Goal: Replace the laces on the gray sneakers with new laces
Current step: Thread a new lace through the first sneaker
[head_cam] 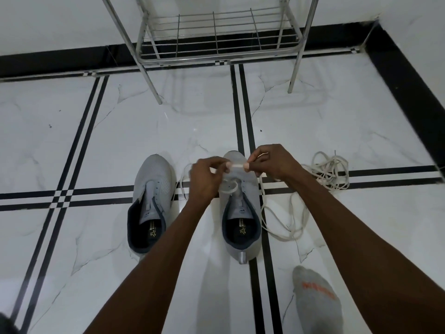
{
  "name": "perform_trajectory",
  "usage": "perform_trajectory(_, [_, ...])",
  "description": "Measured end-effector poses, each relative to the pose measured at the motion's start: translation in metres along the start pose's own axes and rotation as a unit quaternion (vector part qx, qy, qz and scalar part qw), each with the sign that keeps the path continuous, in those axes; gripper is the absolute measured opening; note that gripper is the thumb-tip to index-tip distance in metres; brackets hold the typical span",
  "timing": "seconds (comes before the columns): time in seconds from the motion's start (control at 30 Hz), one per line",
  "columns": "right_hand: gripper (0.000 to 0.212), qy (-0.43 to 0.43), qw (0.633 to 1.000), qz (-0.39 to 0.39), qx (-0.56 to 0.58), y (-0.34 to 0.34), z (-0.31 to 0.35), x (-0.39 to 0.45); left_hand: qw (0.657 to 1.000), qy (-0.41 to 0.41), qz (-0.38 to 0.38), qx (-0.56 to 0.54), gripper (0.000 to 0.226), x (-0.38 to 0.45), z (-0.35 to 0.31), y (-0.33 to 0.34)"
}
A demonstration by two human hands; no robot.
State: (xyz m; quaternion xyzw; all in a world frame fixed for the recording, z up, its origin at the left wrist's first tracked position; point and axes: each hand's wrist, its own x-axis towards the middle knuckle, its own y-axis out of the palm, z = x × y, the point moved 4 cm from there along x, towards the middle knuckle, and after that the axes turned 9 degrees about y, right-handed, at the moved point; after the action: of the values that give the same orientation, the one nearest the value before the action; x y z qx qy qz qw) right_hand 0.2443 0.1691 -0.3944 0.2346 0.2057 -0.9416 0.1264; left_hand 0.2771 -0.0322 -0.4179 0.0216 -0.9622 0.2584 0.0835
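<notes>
Two gray sneakers stand on the floor, toes pointing away from me. The left sneaker (154,189) has no lace in its eyelets. Above the right sneaker (240,220) my left hand (204,182) and my right hand (272,165) pinch a short taut stretch of white lace (237,165) between them. That lace loops at the shoe's lower eyelets and trails off on both sides. A loose bundle of white lace (330,172) lies on the floor to the right.
A metal wire rack (216,44) stands at the back against the wall, its legs on the white marble floor with black stripes. My foot in a gray sock (315,300) rests at the lower right. A black skirting runs along the right wall.
</notes>
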Motion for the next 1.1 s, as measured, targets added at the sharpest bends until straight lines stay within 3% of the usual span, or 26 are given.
perform_trajectory(0.1, [0.010, -0.008, 1.000, 0.002, -0.025, -0.008, -0.006, 0.002, 0.986, -0.102, -0.110, 0.066, 0.022, -0.003, 0.023, -0.028])
perform_trajectory(0.2, [0.008, -0.013, 0.999, 0.002, -0.040, -0.007, -0.006, 0.004, 0.977, -0.106, -0.135, 0.125, 0.017, -0.010, 0.023, -0.040])
perform_trajectory(0.23, [0.012, -0.014, 0.999, 0.010, -0.051, -0.002, -0.004, 0.005, 0.984, -0.066, -0.125, 0.110, 0.007, -0.011, 0.017, -0.038])
perform_trajectory(0.3, [0.019, -0.019, 0.997, 0.030, -0.067, 0.010, 0.002, 0.005, 0.995, 0.039, -0.052, 0.079, 0.024, -0.010, 0.001, -0.022])
perform_trajectory(0.33, [0.019, -0.024, 0.997, 0.031, -0.072, 0.015, 0.006, 0.005, 0.996, 0.064, 0.001, 0.066, 0.030, -0.010, -0.005, -0.011])
perform_trajectory(0.4, [0.011, -0.031, 0.997, 0.009, -0.066, 0.019, 0.011, 0.006, 0.995, 0.052, 0.077, 0.045, 0.024, -0.006, -0.016, 0.001])
perform_trajectory(0.53, [0.011, -0.026, 0.997, -0.042, -0.055, 0.007, 0.009, 0.004, 1.000, 0.002, 0.016, 0.018, 0.013, -0.001, 0.000, -0.014])
perform_trajectory(0.67, [0.012, -0.019, 0.998, -0.007, -0.062, 0.009, 0.004, 0.006, 0.996, -0.027, -0.016, 0.082, 0.011, -0.005, 0.018, -0.028])
perform_trajectory(0.8, [0.013, -0.020, 0.998, 0.021, -0.048, 0.028, 0.011, 0.007, 0.998, 0.018, 0.047, 0.049, 0.043, -0.005, 0.009, -0.010])
perform_trajectory(0.93, [0.021, -0.027, 0.999, -0.043, -0.013, 0.029, 0.014, 0.004, 0.996, 0.031, 0.080, 0.014, 0.018, 0.003, -0.003, 0.007])
perform_trajectory(1.1, [0.027, -0.031, 0.990, -0.129, -0.048, 0.019, -0.004, 0.000, 0.996, -0.005, 0.091, 0.018, 0.012, -0.003, 0.005, 0.012])
